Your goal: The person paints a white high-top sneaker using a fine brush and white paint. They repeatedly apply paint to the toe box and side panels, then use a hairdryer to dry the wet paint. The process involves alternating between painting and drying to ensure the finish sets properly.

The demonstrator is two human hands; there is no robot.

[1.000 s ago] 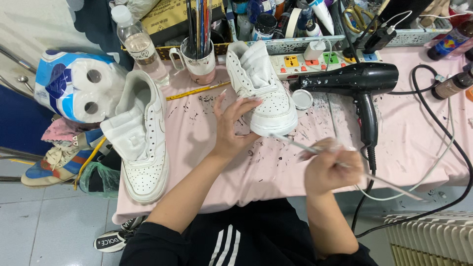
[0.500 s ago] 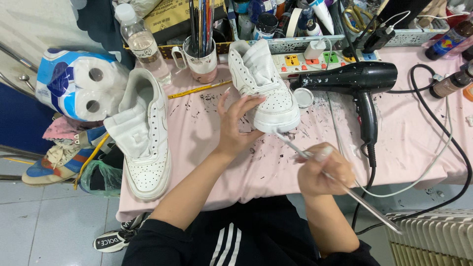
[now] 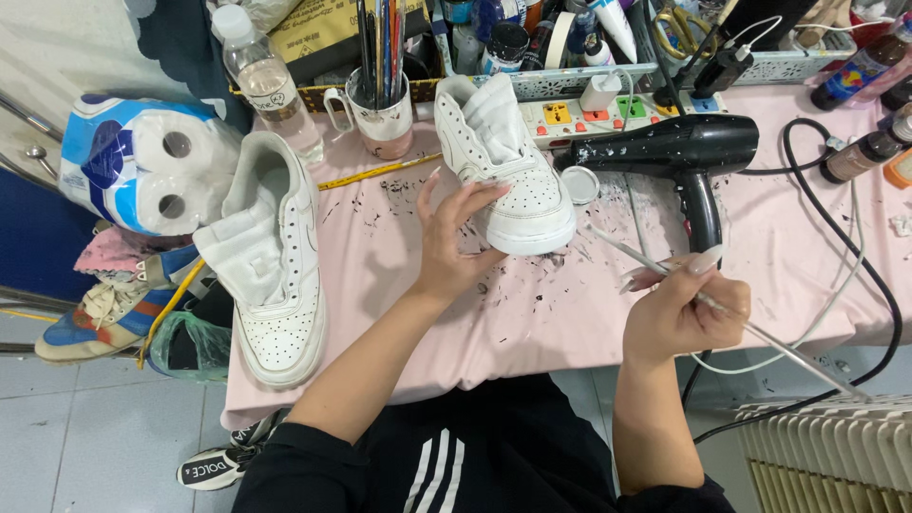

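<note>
Steadying a white sneaker [image 3: 508, 185] at the centre of the frame, the left hand [image 3: 451, 242] lies against its side with fingers spread and loosely curled, not clamped. The shoe rests on the pink surface [image 3: 380, 275], toe toward the lower right. The right hand [image 3: 679, 309], lower right of centre, pinches a thin brush [image 3: 722, 309] between thumb and fingers; its tip points up-left toward the toe and sits just beside it, whether touching I cannot tell.

A second sneaker [image 3: 275, 256] lies at the left, its toe near the surface's front edge. A black hair dryer [image 3: 679, 157] lies just right of the held shoe, its cord looping off to the right. A mug of brushes [image 3: 380, 104] and a water bottle [image 3: 266, 81] stand behind, at the upper left.

Risks, as I judge them: the light left-hand hold could let the shoe shift under brush pressure, smearing a stroke. The right forearm could catch the dryer or its cord. The second sneaker could be nudged off the edge.
</note>
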